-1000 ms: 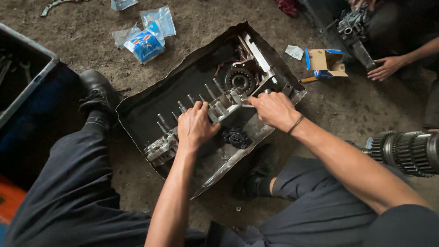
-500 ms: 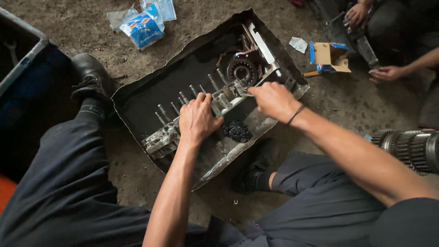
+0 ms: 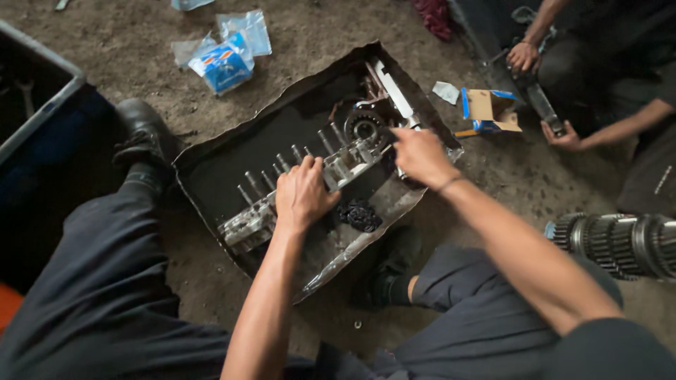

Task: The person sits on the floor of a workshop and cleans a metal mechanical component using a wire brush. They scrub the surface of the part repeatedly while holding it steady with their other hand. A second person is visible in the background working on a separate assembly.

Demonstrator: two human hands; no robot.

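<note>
Left hand [image 3: 303, 193]: curled down over the middle of the long metal casting [image 3: 310, 190], fingers wrapped across its top edge, gripping. Right hand [image 3: 420, 156]: closed at the casting's far end; whether it pinches a small part or only presses there cannot be told, since the fingertips are hidden.

Items, left to right:
- Grey plastic crate [image 3: 42, 112], at the left edge, contents dark.
- Black boot [image 3: 144, 134], on the dirt floor beside the tray.
- Clear and blue plastic packets [image 3: 224, 60], lying on the ground beyond the tray.
- Battered sheet-metal tray [image 3: 211, 169], oily and dark, with bent walls.
- Casting, lying diagonally in the tray, with a row of upright studs [image 3: 282, 165] along it. Judged heavy, rigid and oil-slick; best held by the solid body between studs, not by the studs themselves.
- Black chain [image 3: 359, 214], bunched in the tray just beside the left hand.
- Toothed gear [image 3: 365, 128], in the tray's far corner.
- Small open cardboard box [image 3: 489, 109], on the floor right of the tray.
- Another person's hands [image 3: 524, 56], upper right, on a separate metal part.
- Gear shaft [image 3: 620, 243], projecting from the right edge.
</note>
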